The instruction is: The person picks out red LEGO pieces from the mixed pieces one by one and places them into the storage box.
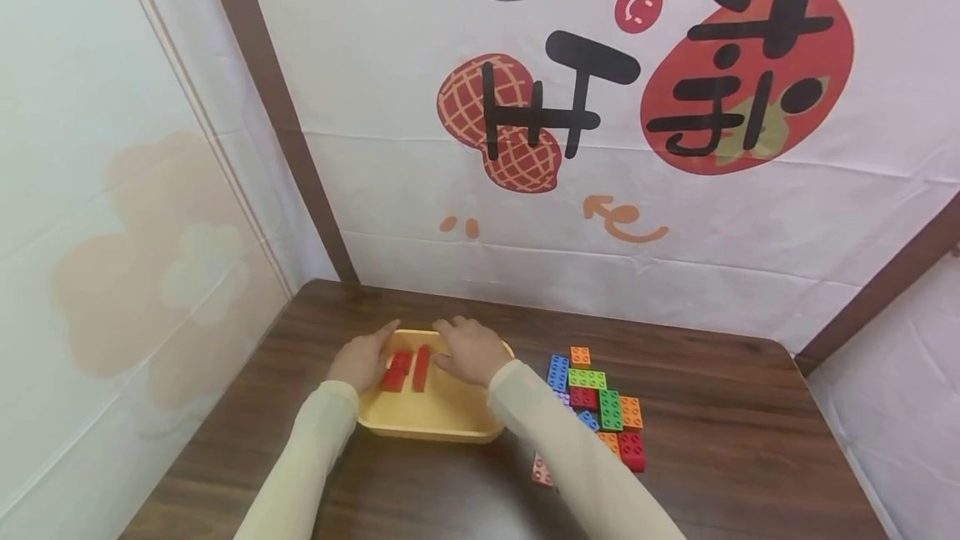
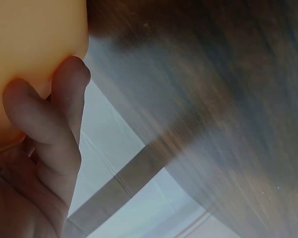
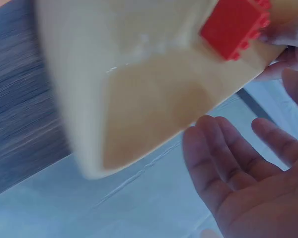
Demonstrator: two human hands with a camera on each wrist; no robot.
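Note:
A yellow plastic tray sits on the table toward the left, with several red toy building bricks in its left half. My left hand grips the tray's left side; in the left wrist view its fingers bend against the outer wall. Over the far right part of the tray reaches my right hand. The right wrist view shows that hand's fingers extended beside the rim, with nothing held. One red brick also shows inside the tray there.
Right of the tray lies a group of coloured bricks, among them a green one, a blue one and a pink one, partly hidden by the right sleeve. A printed white cloth hangs behind the brown table.

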